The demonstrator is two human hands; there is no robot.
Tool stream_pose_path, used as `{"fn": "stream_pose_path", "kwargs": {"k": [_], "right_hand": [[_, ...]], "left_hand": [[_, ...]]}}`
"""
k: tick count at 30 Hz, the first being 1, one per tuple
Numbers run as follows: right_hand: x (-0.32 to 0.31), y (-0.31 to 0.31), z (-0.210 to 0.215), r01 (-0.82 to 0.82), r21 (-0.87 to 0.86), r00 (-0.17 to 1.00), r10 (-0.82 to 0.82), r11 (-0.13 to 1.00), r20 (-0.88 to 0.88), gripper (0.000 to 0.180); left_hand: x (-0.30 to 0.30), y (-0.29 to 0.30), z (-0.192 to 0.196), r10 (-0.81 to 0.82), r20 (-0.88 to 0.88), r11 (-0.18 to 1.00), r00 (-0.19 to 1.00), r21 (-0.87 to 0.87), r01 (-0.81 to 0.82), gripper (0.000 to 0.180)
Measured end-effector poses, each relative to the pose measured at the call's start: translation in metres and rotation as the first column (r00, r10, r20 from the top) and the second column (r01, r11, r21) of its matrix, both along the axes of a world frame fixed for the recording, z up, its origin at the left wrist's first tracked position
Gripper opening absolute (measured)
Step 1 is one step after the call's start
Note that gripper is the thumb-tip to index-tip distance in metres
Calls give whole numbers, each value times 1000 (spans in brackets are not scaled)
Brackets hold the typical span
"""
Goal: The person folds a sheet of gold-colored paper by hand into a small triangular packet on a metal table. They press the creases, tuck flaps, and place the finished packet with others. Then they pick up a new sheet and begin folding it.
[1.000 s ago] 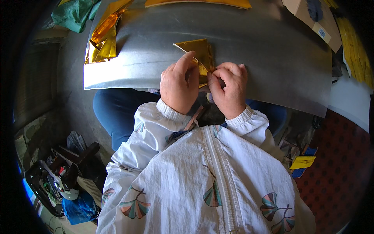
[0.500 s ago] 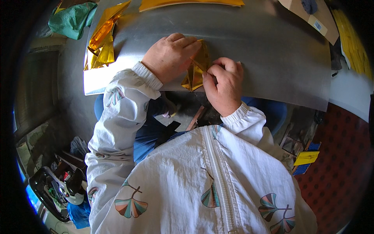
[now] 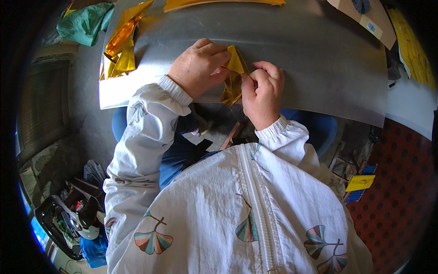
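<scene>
A piece of folded gold foil paper (image 3: 235, 68) is held between my two hands, above the near edge of the metal tabletop (image 3: 319, 68). On its left side my left hand (image 3: 200, 64) is closed, the fingers curled and pinching the foil. My right hand (image 3: 263, 91) pinches its right edge between thumb and index finger. The foil is creased into a pointed shape, and part of it hangs near the table's edge. My left fingers hide some of its left side.
Folded gold foil pieces (image 3: 121, 55) lie at the table's left end. A gold foil stack (image 3: 223, 4) lies at the far edge. A cardboard box (image 3: 372, 23) stands at the far right, a green plastic bag (image 3: 84, 25) at the far left. A blue stool (image 3: 326, 132) shows below the table.
The foil has turned between my hands, its folded upper part now facing up more. My right fingers have shifted upward along its right edge.
</scene>
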State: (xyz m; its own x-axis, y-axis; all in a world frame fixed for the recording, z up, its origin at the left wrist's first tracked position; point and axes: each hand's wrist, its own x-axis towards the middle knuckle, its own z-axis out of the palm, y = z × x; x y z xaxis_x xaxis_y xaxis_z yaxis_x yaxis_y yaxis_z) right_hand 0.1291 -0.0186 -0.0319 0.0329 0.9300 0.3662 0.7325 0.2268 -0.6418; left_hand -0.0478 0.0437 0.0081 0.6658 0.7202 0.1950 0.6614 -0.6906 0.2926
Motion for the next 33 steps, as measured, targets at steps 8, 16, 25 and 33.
{"fn": "stream_pose_path", "kwargs": {"k": [8, 16, 25, 33], "right_hand": [[-2, 1, -1, 36, -3, 999, -36, 999, -11, 15], [-2, 4, 0, 10, 22, 1000, -10, 1000, -12, 14], [23, -1, 9, -137, -237, 983, 102, 962, -155, 15], [20, -1, 7, -129, -109, 991, 131, 986, 12, 15]], "left_hand": [[3, -28, -11, 148, 132, 989, 980, -46, -143, 61], [8, -48, -19, 210, 145, 977, 967, -80, -200, 53], [7, -46, -23, 214, 184, 976, 959, -88, -201, 50], [7, -49, -21, 212, 222, 974, 952, -131, -186, 40]]}}
